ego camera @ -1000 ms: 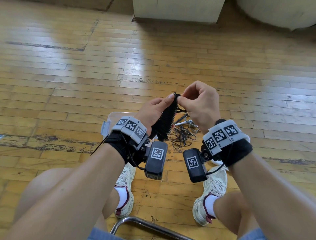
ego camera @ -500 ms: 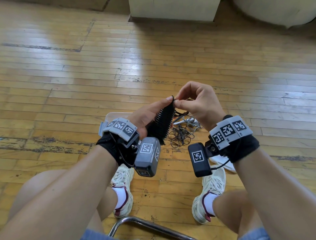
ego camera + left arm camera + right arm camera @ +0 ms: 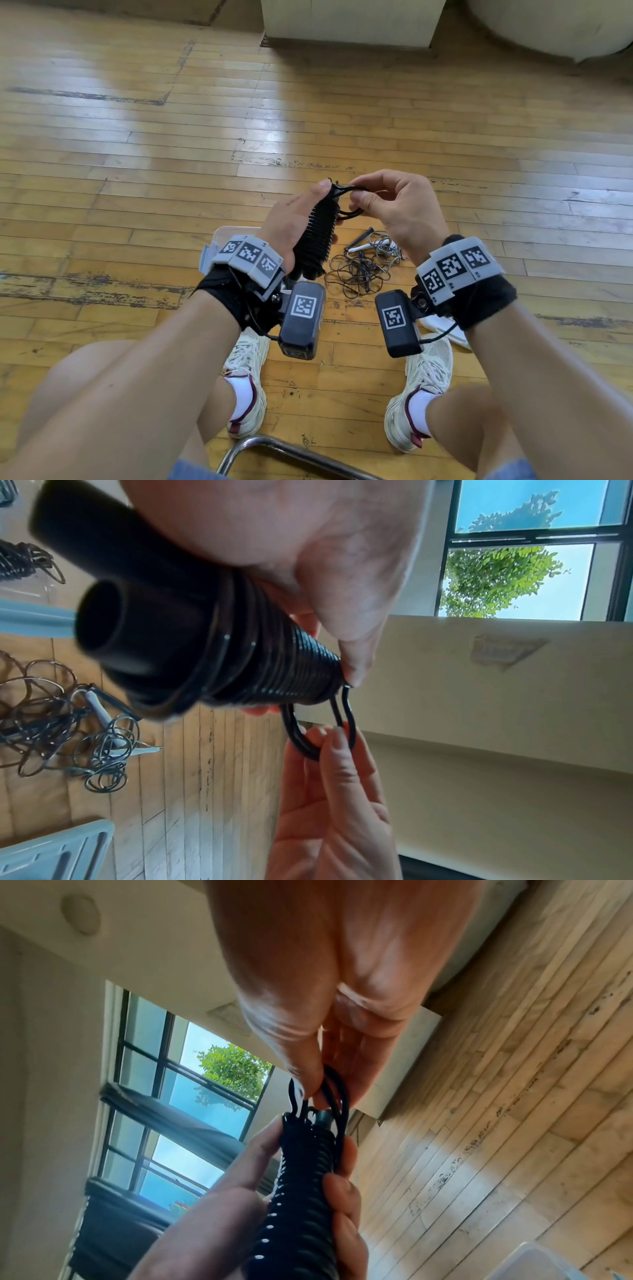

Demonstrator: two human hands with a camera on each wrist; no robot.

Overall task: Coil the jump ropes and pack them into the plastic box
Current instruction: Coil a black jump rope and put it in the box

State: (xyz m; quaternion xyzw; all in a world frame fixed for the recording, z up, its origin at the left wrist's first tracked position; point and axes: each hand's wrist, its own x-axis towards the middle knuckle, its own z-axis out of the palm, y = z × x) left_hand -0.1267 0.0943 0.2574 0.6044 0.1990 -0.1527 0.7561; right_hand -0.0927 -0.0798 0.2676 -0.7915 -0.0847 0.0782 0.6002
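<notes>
Black jump rope (image 3: 317,236), wound in tight turns round its two black handles (image 3: 113,569); held upright above the floor, in front of the knees. Loose end loop (image 3: 352,202) standing out at the top of the bundle.

Left hand (image 3: 291,222): wrapped round the wound bundle, thumb tip pressed against the top turns, fingers curled on the far side. Right hand (image 3: 394,209): thumb and forefinger pinching the end loop just beside the bundle's top; remaining fingers loosely curled.

Second jump rope (image 3: 363,267): thin grey cable lying in a loose tangle on the floor just beyond the hands, with slim pale and dark handles among the loops. Not touched by either hand.

Clear plastic box (image 3: 219,240): on the floor to the left of the tangle, mostly hidden behind the left wrist; contents not discernible from the head view.

Wooden plank floor (image 3: 137,154), worn in dark streaks. White sneakers (image 3: 246,370) flat on the floor below the hands. Chrome chair tube (image 3: 274,445) at the near edge. Pale wall base (image 3: 349,20) at the far side. Window (image 3: 534,547) with green tree beyond, seen from the wrist views.
</notes>
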